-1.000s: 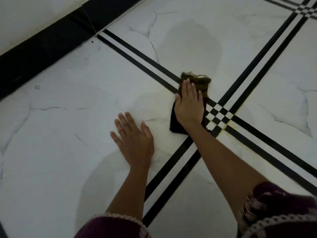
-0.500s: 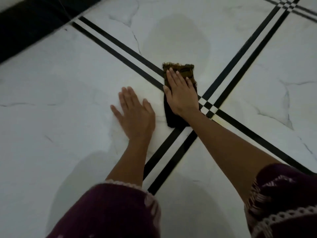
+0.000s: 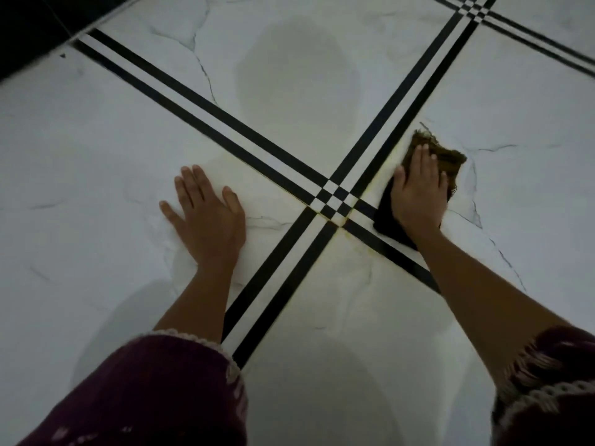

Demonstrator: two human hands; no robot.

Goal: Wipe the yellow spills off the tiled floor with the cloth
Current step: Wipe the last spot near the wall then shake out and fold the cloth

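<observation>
A dark cloth (image 3: pixel 448 157), stained yellow-brown at its far end, lies flat on the white tiled floor (image 3: pixel 96 149) just right of the crossing of black stripes (image 3: pixel 335 201). My right hand (image 3: pixel 418 194) presses down on it with straight fingers, covering its middle. My left hand (image 3: pixel 206 217) rests flat on the tile left of the crossing, fingers spread, holding nothing. Thin yellow streaks (image 3: pixel 357 243) run along the stripe edges near the crossing and beside the cloth. A faint yellowish smear (image 3: pixel 222 162) shows ahead of my left hand.
A black skirting band (image 3: pixel 29 30) runs along the top left corner. A second stripe crossing (image 3: pixel 473 9) lies at the top right. My dark maroon sleeves (image 3: pixel 154 391) fill the bottom corners. A soft shadow falls on the tile beyond the crossing.
My right hand has slid the cloth from the left side of the stripe crossing over to its right side. My left hand has stayed flat on the tile.
</observation>
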